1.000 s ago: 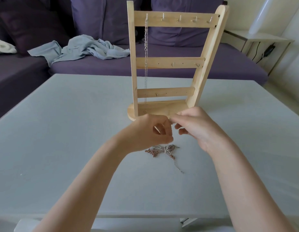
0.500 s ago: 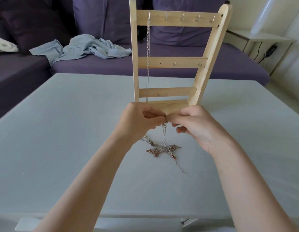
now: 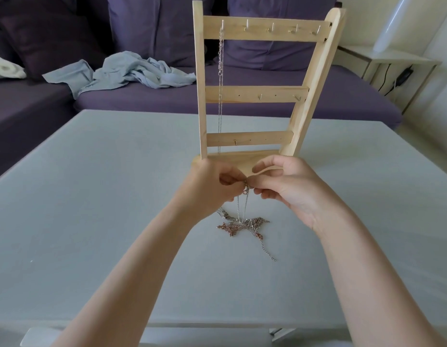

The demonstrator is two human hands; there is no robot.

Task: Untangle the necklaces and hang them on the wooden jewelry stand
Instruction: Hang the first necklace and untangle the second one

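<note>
Mid-untangle: left hand (image 3: 212,189) and right hand (image 3: 285,186) pinching clasp (image 3: 247,188), tangle (image 3: 242,225) at 6 o'clock; next, tease free, hook on stand (image 3: 257,93).

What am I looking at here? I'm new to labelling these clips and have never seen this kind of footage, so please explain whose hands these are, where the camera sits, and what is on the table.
There is no machine: a person works bare-handed, and the single camera sits on their head, looking forward and down. The left hand and right hand meet in front of the wooden jewelry stand, pinching a thin chain between their fingertips. That chain runs down to a tangle of necklaces lying on the pale table. One necklace already hangs from the leftmost top hook. Behind are a purple sofa and a crumpled blue cloth.
</note>
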